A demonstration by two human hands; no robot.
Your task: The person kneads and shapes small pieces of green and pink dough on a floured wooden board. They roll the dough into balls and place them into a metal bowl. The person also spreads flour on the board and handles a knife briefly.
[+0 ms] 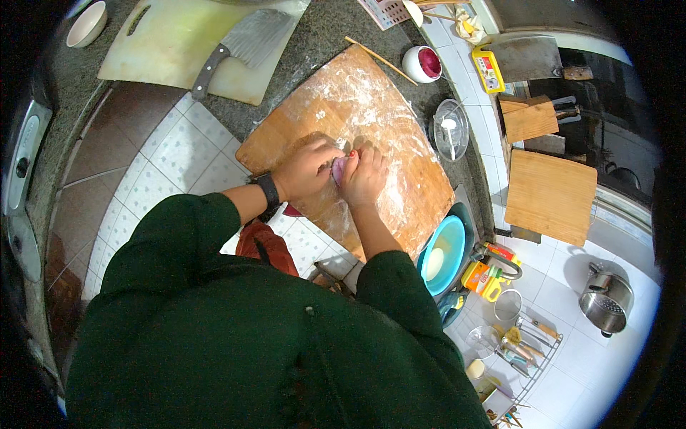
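Observation:
Between my two hands is a small piece of purple dough point(337, 170), held just over a floured wooden board point(412, 177). My left hand point(303, 167), with a dark band on its wrist, grips the dough from the left with its fingertips. From the other side my right hand point(367, 174) wraps it, the thumb with a red nail lying along its edge. Fingers cover much of the dough, so its full shape is hidden. White flour is smeared over the board, most thickly toward its far and right parts.
Beyond the board lie a thin wooden stick point(380, 60), a white bowl of purple filling point(429, 63) and a clear bowl with a spoon point(451, 131). A cleaver point(257, 37) rests on a pale cutting board point(155, 48). A blue basin point(453, 241) stands at right.

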